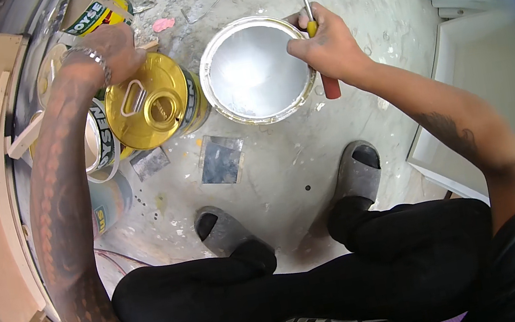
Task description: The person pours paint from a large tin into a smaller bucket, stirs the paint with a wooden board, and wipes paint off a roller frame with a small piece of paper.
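In the head view, a round pail point(213, 104) on the floor point(289, 149) is the landmark, with a pale, shiny inside; whether that is liquid or bare metal, I cannot tell. The right hand point(337, 47) is at its right rim, fingers curled round a red-gripped tool point(312, 28) with a yellow collar and a bent metal rod that runs out of the picture beyond the pail. The left hand point(111, 53) is left of the pail, over the far edge of a gold-topped can point(154, 83); its fingertips are hidden, so I cannot tell whether they pinch anything. A pale stick point(151, 46) shows just beside it.

The step in hand looks like managing the tool at the pail while the left hand sees to the cans. Any next move of the tool would call for a firm right grip and lifting the rod clear of the rim, with the pail kept level.
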`<state>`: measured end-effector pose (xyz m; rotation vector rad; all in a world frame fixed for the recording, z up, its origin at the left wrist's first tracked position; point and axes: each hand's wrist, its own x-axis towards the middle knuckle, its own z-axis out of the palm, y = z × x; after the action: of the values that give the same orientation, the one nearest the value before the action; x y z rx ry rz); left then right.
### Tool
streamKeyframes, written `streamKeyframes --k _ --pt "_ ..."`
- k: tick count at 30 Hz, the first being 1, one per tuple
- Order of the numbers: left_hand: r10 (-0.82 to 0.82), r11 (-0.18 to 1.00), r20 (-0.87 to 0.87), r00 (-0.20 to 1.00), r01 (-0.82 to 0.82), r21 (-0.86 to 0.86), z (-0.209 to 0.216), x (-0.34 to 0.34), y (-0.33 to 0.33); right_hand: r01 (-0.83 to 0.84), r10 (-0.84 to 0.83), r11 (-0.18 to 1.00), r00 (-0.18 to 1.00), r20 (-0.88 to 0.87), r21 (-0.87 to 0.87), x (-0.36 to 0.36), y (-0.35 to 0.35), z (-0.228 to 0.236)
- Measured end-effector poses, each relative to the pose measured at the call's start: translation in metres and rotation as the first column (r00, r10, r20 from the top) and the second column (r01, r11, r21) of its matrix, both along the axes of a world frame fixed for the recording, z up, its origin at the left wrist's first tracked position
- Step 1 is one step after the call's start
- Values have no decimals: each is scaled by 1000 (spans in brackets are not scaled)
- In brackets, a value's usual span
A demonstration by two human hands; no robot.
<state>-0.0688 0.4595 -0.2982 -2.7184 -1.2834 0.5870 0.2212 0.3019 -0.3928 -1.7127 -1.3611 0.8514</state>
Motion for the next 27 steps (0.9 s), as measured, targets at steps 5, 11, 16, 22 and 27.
streamKeyframes --k 5,11,16,22,27 --pt "-224 790 338 914 373 -487 32 42 -73 -12 16 987 1000 24 -163 1 7 5" --pt "-98 849 182 979 177 -497 -76 99 -118 -16 16 1000 1000 6 15 -11 12 -8" --pt "98 906 -142 985 -147 -396 -121 127 -97 -58 58 998 998 39 -3 -26 11 1" --pt "196 900 -194 961 -255 -354 -151 144 -90 -23 26 999 997 72 -46 -28 5 8" --pt "288 859 -184 940 -338 -384 -165 143 -77 -48 54 996 996 72 -78 -28 6 10"
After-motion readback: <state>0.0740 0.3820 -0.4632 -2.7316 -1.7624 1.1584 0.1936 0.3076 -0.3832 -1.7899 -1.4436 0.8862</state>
